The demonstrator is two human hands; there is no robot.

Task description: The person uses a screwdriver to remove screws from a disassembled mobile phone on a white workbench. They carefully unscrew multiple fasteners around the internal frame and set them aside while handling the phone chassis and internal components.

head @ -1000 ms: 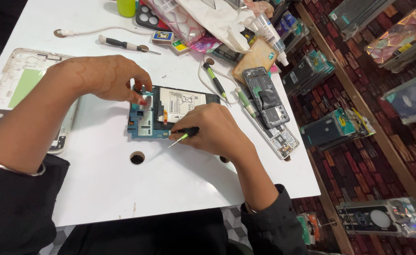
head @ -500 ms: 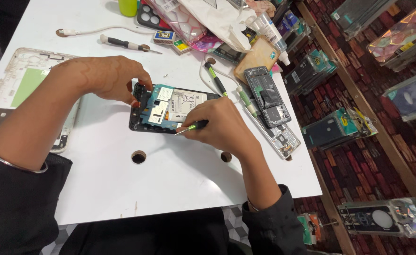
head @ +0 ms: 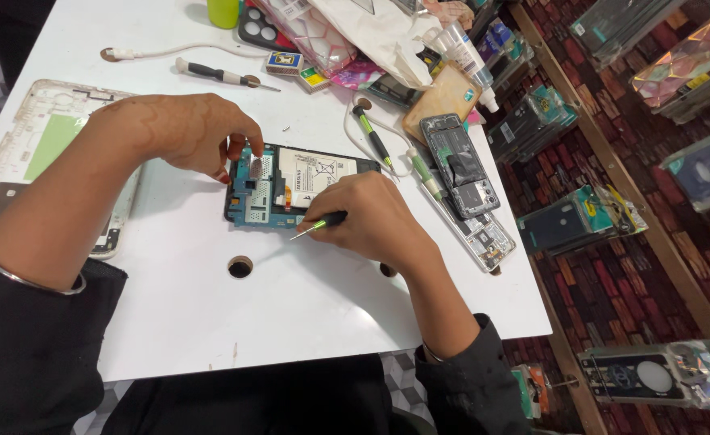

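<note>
Two hands were at the opened phone (head: 290,187), which lay back-cover off on the white bench (head: 210,322), board and battery bared. Our left hand (head: 182,133) steadied its upper edge, fingers pressed down; our right hand (head: 363,217) gripped a green-tipped screwdriver (head: 318,225) at the lower edge. We judged disassembly well underway, the board not yet lifted. Another dismantled phone (head: 461,165), spare screwdrivers and packets crowded the far edge; brick-patterned flooring showed beyond.

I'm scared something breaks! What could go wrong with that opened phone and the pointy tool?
The screwdriver in the right hand could slip and scratch the bare blue circuit board. Its tip sits close to the white battery, which might get poked. The left hand only lightly steadies the phone, so it may slide.
</note>
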